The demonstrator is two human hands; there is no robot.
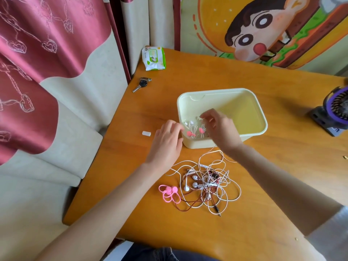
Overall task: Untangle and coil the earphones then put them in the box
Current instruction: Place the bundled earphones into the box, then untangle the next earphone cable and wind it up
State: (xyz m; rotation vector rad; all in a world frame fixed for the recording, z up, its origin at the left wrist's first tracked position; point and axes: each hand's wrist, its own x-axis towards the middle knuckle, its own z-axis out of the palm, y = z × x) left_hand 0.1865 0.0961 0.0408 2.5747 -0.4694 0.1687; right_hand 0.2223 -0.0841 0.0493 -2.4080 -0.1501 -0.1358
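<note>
Earphones [195, 131], coiled and tied in pink, were seen in near left corner of box [244, 95]. Earbud [198, 118] was pinched by right hand [220, 127]. Left hand [167, 140] was held at box wall, grip unclear. Cable tangle [205, 183] was spread on table [263, 166] in front.

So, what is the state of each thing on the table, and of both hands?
Box: open, no lid on it.
Coiled earphones: bound with pink ties, inside the box.
Tangled earphones: knotted heap on the table, not coiled yet.
Spare ties: loose, unused.
Wipes pack: closed.
Left hand: fingers relaxed at the box's near corner.
Right hand: over the coiled earphones, grip unclear.
</note>
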